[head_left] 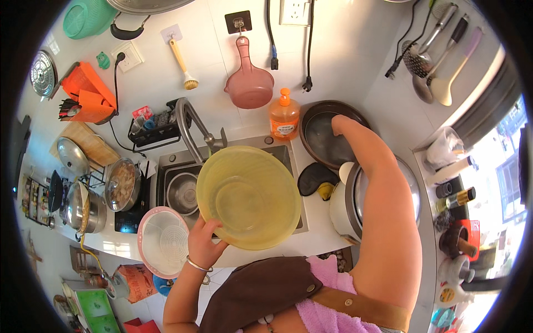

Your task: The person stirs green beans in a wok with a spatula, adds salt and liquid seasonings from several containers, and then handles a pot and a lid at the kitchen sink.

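Note:
My left hand point(204, 244) grips the near-left rim of a translucent yellow basin point(244, 194). The basin is tilted over the sink point(162, 183) and its inside shows nothing. Stretched far forward, my right hand point(337, 126) is at a dark round pan point(325, 145) at the back right of the counter; its fingers are mostly hidden, so I cannot tell whether they hold anything. Beside my left wrist is a white colander with a pink rim point(164, 242). A metal bowl point(183, 193) sits in the sink, partly behind the basin.
An orange pump bottle point(284, 117) stands between the faucet point(189, 125) and the dark pan. A large lidded cooker point(344, 208) is under my right forearm. A pink ladle point(250, 83) hangs on the wall. At left are a pan of food point(123, 186) and a steel pot point(94, 213).

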A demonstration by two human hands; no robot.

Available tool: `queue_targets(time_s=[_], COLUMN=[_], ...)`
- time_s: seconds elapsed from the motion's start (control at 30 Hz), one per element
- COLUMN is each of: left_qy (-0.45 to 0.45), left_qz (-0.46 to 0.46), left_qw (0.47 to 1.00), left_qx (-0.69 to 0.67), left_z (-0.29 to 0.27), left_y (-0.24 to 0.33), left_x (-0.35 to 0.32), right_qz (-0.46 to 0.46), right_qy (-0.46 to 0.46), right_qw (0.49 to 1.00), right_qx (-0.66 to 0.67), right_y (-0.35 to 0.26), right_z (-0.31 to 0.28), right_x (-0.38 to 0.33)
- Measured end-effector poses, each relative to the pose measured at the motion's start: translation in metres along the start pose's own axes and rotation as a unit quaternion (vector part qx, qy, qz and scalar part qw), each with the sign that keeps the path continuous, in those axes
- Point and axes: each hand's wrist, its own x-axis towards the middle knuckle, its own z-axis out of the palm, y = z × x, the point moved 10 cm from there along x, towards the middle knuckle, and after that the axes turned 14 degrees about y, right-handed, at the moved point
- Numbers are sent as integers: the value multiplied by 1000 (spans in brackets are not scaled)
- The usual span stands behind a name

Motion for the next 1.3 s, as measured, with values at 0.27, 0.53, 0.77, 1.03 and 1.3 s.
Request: queue_targets(time_s=[0.27,0.53,0.77,1.03,1.3], left_qy=[-22,-26,-34,-156,-288], left_qz=[101,223,282,108,146], left_qw=[995,973,955,982,946], left_qx=[13,54,82,8,-35], left_z=[29,66,156,289,236], left_y=[48,113,137,99,50], left_x=[60,128,181,175,84], right_qz=[9,98,141,128,46], right_qy=[92,177,277,266,161], right_qw=[991,868,759,839,960], right_qx=[93,454,572,458,224], right_y=[7,95,162,150,89], right_z=[10,-56,-130,-142,-68], right_x=[13,-44,-111,-121,-48])
